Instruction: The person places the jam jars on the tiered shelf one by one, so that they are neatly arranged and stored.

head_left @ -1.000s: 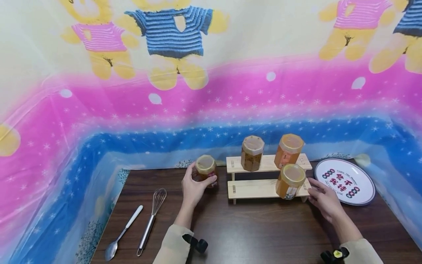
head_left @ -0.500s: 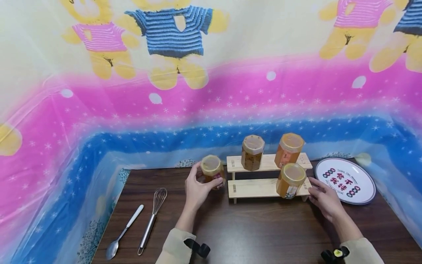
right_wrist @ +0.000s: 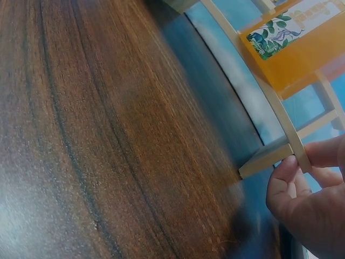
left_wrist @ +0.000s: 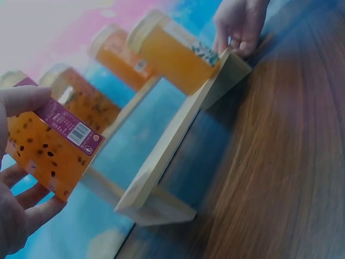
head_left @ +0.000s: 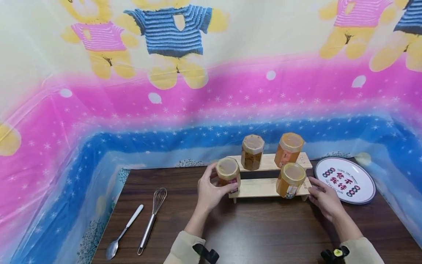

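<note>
My left hand [head_left: 209, 194] grips a lidded jar [head_left: 228, 169] between thumb and fingers at the left end of a two-step wooden rack [head_left: 257, 189]. Dark seeds in orange contents and a purple barcode label [left_wrist: 73, 125] show on this jar in the left wrist view. It is held near the lower step, overlapping it in the head view. My right hand [head_left: 326, 201] pinches the right end of that lower step, thumb below the board in the right wrist view. An amber jar [head_left: 290, 181] stands on the lower step's right side.
On the upper step stand a seedy jar [head_left: 252, 154] and an orange jar [head_left: 289, 150]. A printed white plate [head_left: 362, 183] lies to the right of the rack. A whisk [head_left: 151, 220] and a white-handled spoon [head_left: 124, 231] lie at the left of the dark wooden table [head_left: 257, 234].
My left hand has carried the jar rightward from beside the rack to the left end of its lower step. My right hand stays at the rack's right end.
</note>
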`<control>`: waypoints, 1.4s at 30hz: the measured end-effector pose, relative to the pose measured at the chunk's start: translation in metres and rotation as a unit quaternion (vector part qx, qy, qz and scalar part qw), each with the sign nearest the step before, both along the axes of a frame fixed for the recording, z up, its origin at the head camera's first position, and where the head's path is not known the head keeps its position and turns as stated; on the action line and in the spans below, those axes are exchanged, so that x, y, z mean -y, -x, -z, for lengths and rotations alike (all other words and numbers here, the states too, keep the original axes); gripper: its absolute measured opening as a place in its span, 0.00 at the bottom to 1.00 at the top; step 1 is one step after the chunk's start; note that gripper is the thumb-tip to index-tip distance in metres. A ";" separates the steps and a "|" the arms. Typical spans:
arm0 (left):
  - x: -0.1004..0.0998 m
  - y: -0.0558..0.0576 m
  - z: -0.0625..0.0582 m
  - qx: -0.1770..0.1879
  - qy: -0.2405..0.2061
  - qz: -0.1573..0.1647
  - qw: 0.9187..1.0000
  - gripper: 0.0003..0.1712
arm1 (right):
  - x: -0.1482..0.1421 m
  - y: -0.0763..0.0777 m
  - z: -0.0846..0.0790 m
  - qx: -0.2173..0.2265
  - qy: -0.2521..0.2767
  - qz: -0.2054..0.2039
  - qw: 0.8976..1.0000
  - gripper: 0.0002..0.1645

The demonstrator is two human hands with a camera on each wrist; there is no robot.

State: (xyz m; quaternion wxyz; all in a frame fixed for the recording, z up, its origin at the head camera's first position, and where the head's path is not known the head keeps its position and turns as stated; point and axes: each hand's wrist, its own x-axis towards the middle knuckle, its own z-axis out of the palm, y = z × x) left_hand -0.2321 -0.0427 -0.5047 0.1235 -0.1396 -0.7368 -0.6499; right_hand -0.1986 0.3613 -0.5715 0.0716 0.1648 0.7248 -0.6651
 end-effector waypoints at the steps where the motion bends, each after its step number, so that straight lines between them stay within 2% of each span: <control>1: -0.003 -0.001 0.000 -0.001 0.001 0.006 1.000 0.45 | 0.000 0.000 0.000 -0.001 0.000 0.000 1.000 0.38; 6: -0.016 -0.005 -0.001 0.001 0.015 0.022 1.000 0.45 | 0.000 0.000 0.000 -0.005 -0.003 -0.001 1.000 0.38; 11: -0.030 -0.007 0.000 0.005 0.009 0.031 0.999 0.46 | 0.000 -0.001 0.000 -0.005 -0.002 0.000 1.000 0.38; 21: -0.052 -0.008 0.009 0.005 0.023 0.025 0.999 0.46 | -0.001 -0.001 0.001 -0.006 0.004 -0.004 1.000 0.38; 26: -0.060 -0.007 0.013 0.018 0.036 0.021 0.999 0.45 | 0.000 -0.002 0.001 -0.011 0.002 -0.008 1.000 0.38; 42: -0.076 -0.006 0.025 0.037 0.063 -0.003 0.997 0.45 | -0.001 0.000 0.002 -0.008 0.002 -0.005 1.000 0.37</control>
